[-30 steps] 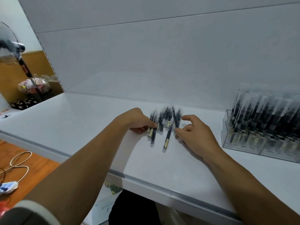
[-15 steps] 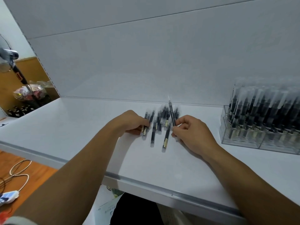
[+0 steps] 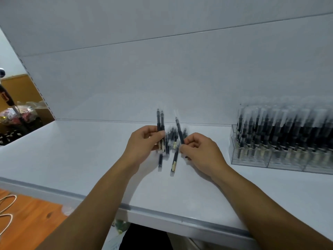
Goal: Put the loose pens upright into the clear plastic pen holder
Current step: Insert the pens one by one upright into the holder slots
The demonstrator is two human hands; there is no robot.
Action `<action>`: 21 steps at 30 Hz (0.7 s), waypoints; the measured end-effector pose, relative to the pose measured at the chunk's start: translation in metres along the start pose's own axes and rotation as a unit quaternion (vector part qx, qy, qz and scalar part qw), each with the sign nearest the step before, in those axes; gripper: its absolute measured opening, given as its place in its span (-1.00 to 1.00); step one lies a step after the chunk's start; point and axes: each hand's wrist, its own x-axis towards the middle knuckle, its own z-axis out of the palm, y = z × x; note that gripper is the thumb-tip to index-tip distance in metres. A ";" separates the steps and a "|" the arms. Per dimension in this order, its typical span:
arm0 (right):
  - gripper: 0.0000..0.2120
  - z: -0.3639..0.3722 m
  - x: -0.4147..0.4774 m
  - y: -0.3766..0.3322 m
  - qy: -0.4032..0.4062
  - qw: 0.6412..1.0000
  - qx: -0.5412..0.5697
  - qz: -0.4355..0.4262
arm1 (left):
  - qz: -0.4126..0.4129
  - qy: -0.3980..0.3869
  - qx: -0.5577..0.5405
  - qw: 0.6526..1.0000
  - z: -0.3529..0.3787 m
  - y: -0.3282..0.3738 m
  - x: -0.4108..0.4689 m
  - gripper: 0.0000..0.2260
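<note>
So two pens (image 3: 158, 121) were gripped mid-barrel by the left hand (image 3: 144, 143), one pen (image 3: 179, 129) pinched low by the right hand (image 3: 200, 150). Light, stiff, probably slick; best held around the middle, tbh.

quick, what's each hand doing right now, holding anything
Left hand: gripping two pens, raised off the shelf.
Right hand: pinching one pen, tip pointing up.

— What colour are the pens (image 3: 173, 160)?
— Black, with clear caps and a yellowish band near one end.
— And the desk (image 3: 81, 159)?
— Pale grey-white, darker grey along its front edge. The holder (image 3: 248, 162) is clear, and the floor (image 3: 36, 222) is orange-brown wood grain.
</note>
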 end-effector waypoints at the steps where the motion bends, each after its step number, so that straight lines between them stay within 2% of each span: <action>1: -0.94 -0.002 -0.002 -0.004 0.009 1.000 0.012 0.001 | 0.013 -0.001 -0.011 1.000 0.007 0.001 -0.006 -0.90; 4: -0.91 -0.014 -0.009 -0.014 0.028 0.999 0.019 -0.023 | 0.041 0.002 -0.042 0.998 0.028 0.003 -0.019 -0.89; 10: -0.82 -0.070 -0.043 -0.011 0.058 0.995 -0.040 -0.073 | 0.054 -0.026 -0.141 0.988 0.080 0.006 -0.033 -0.86; 16: -0.90 -0.123 -0.063 -0.011 0.148 0.985 -0.035 -0.085 | 0.072 -0.074 -0.166 0.981 0.131 0.011 -0.042 -0.89; 21: -0.97 -0.144 -0.059 -0.011 0.206 0.973 -0.055 -0.087 | 0.068 -0.090 -0.214 0.970 0.145 -0.001 -0.051 -0.87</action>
